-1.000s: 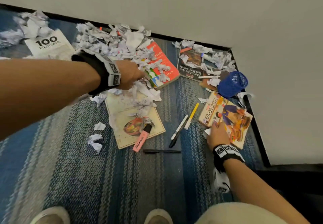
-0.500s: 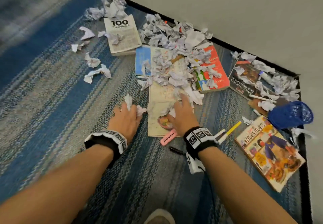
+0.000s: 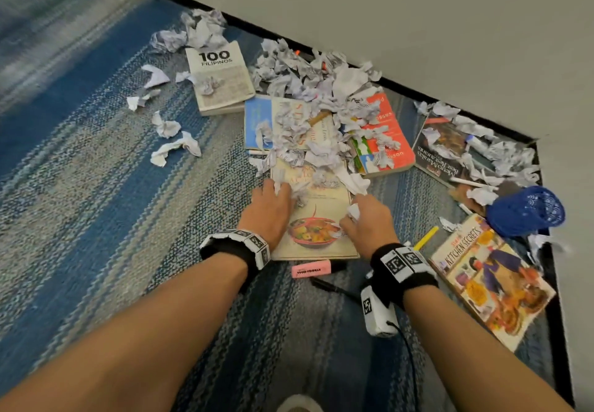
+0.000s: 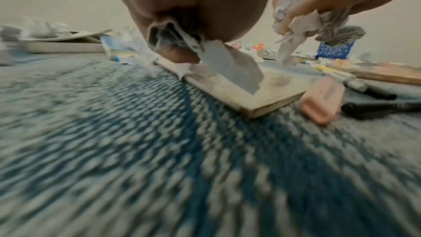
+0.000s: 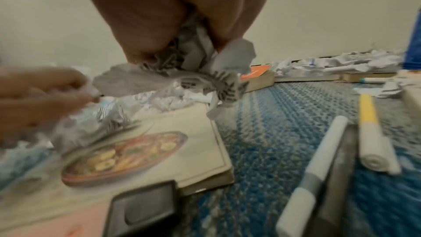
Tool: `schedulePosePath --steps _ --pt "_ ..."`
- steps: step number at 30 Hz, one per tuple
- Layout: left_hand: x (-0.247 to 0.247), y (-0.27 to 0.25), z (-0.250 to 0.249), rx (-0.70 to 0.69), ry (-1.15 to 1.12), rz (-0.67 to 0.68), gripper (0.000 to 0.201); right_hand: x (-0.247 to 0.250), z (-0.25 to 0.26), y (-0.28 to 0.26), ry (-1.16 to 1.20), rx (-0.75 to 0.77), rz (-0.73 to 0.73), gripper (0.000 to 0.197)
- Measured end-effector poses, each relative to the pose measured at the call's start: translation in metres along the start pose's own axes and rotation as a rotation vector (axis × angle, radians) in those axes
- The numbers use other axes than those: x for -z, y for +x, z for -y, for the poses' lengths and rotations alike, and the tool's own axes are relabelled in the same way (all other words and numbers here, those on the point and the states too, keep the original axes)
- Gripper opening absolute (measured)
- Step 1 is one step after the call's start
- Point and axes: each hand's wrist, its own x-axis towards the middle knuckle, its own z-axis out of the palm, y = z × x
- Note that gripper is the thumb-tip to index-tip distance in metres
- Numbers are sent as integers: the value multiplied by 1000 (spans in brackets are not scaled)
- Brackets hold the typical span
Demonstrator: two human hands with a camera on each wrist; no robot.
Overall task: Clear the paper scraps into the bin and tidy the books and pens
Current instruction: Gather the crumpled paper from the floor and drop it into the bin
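Crumpled paper scraps [image 3: 321,151] over a cream cookbook [image 3: 316,218], left hand [image 3: 268,209] fingers gripping some; right hand [image 3: 369,225] fingers likewise

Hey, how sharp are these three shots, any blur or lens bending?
Head view: mostly sharp, book titles readable, top-left carpet smeared, wall line bowed. Left wrist view: carpet streaked by motion blur, left hand soft. Right wrist view: right hand and paper scraps soft, pens bent at the edge.

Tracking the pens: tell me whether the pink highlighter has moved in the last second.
Yes. The pink highlighter has slid off the soup-bowl cookbook cover onto the carpet at its near edge.
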Motion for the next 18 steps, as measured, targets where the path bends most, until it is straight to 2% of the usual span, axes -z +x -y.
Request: schedulePosePath --steps 2,4,6,8,10,12,14,18 --pt "-5 8 -12 -83 116 42 43 9 -3 -12 65 -27 -50 27" --pt "-12 10 -24 -159 267 146 37 13 -10 -25 79 -54 -75 24" --pt "-15 5 -33 -136 273 187 32 14 -21 -38 92 -101 -96 22" --pt "-13 1 -38 -131 219 217 38 15 -32 -51 122 -162 -105 18" --pt "-9 5 -38 -207 232 297 45 19 -39 -64 156 -223 -95 14" --pt "13 14 -46 -333 269 395 46 29 -41 -75 201 -276 -102 15" --pt "45 25 -66 -456 332 400 43 45 -41 -84 218 -345 -129 15" --pt "122 41 -138 -640 470 362 46 83 -40 -110 183 -466 -191 34"
